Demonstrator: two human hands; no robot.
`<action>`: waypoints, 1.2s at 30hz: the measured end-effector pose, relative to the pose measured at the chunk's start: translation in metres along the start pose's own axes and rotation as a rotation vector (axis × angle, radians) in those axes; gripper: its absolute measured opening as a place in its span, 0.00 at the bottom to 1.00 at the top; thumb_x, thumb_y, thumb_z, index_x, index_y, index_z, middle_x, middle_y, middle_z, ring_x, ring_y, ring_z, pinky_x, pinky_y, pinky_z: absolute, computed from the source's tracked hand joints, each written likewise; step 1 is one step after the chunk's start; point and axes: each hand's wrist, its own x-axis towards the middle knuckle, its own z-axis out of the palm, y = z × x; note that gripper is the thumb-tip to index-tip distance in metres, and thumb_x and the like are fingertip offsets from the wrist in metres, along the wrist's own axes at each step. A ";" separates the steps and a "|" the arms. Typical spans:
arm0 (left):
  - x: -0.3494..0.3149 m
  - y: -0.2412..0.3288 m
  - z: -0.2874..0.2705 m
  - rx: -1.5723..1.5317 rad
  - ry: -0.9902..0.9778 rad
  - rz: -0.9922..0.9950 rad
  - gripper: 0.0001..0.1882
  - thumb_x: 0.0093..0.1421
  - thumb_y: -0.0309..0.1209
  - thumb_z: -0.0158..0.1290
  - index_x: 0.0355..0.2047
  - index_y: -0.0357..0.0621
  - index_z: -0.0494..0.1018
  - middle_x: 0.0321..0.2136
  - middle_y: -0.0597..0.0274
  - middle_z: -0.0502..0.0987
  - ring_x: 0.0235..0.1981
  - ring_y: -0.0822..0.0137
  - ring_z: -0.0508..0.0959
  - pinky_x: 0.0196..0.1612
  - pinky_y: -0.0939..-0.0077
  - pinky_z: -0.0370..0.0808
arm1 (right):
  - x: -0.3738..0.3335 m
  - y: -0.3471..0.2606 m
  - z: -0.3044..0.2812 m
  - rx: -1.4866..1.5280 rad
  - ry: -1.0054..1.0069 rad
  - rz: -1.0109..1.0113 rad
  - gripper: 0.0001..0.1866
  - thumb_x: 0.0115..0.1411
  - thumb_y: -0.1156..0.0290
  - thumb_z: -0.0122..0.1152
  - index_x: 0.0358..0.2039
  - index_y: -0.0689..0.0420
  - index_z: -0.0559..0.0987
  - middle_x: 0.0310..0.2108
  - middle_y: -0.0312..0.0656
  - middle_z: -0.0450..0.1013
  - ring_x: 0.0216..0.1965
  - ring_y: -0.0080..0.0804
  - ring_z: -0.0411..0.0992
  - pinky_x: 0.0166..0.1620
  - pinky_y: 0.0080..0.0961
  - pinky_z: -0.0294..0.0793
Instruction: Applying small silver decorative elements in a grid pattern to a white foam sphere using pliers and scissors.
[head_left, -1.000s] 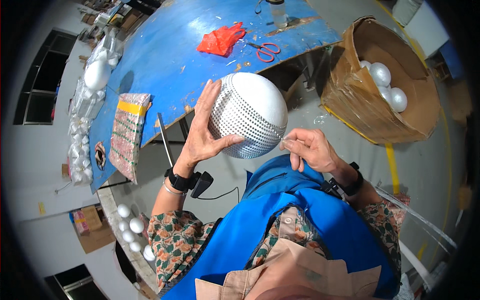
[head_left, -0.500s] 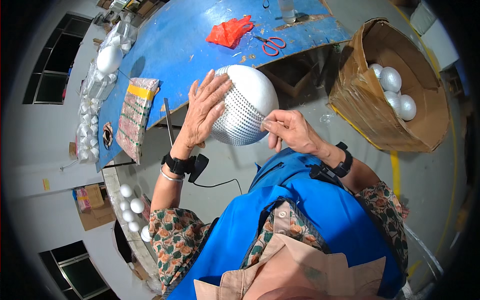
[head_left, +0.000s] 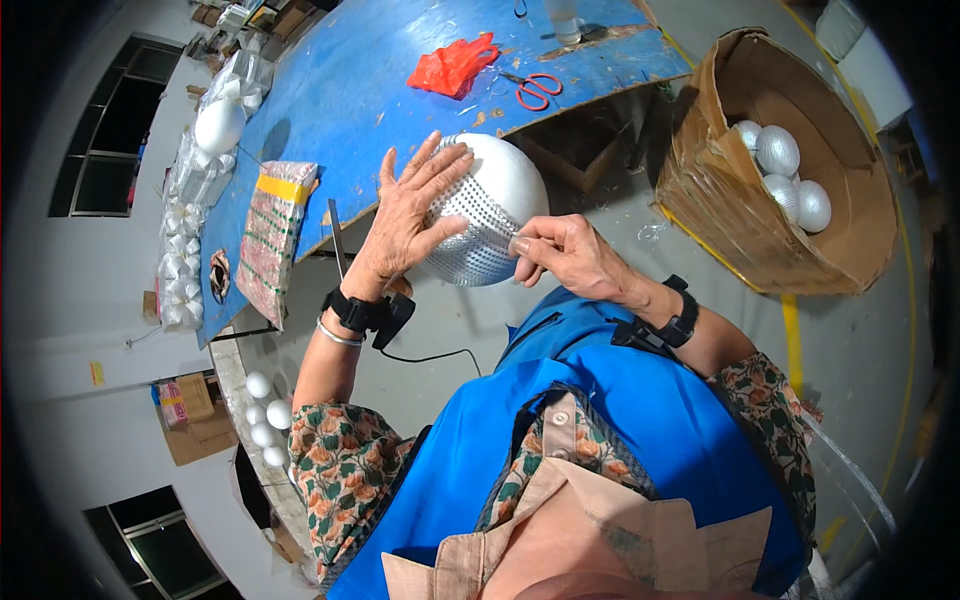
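A large white ball (head_left: 512, 178) is in front of me at the table's near edge, its lower left part wrapped in rows of small silver beads (head_left: 468, 232). My left hand (head_left: 415, 210) lies over the ball's upper left side, fingers spread on the beaded rows. At the ball's right side, my right hand (head_left: 565, 255) has thumb and forefinger pinched together where beaded rows end. Whatever sits between those fingertips is too small to make out. What supports the ball from below is hidden.
On the blue table (head_left: 350, 90) are red-handled scissors (head_left: 535, 90), a red plastic bag (head_left: 453, 67) and a clear cup (head_left: 563, 22). A packed bag (head_left: 277, 235) lies at left. A cardboard box (head_left: 700, 200) of silver balls stands right; white balls (head_left: 262, 412) sit lower left.
The ball has shifted slightly left. My left fingers have spread wider, with the thumb stretched out across the beads. The right hand has moved a little left and up, still pinched.
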 end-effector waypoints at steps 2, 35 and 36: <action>0.002 0.003 0.001 0.031 0.011 -0.020 0.34 0.53 0.56 0.49 0.56 0.54 0.64 0.58 0.63 0.62 0.64 0.58 0.50 0.61 0.42 0.33 | -0.003 -0.001 -0.002 -0.054 0.005 -0.022 0.12 0.62 0.69 0.49 0.32 0.66 0.75 0.24 0.41 0.75 0.27 0.22 0.72 0.34 0.21 0.74; 0.008 0.011 0.009 0.021 -0.073 0.107 0.28 0.56 0.51 0.47 0.55 0.54 0.65 0.59 0.63 0.61 0.65 0.58 0.49 0.62 0.42 0.35 | -0.022 0.007 0.013 -0.074 -0.008 -0.068 0.14 0.62 0.68 0.48 0.34 0.67 0.76 0.25 0.42 0.76 0.30 0.23 0.73 0.39 0.21 0.72; 0.009 0.012 0.008 0.037 -0.089 0.110 0.28 0.57 0.50 0.47 0.55 0.53 0.65 0.59 0.62 0.61 0.65 0.58 0.49 0.62 0.42 0.35 | -0.024 0.008 0.013 -0.074 -0.002 -0.060 0.14 0.62 0.68 0.49 0.34 0.67 0.76 0.26 0.42 0.76 0.30 0.22 0.73 0.39 0.21 0.72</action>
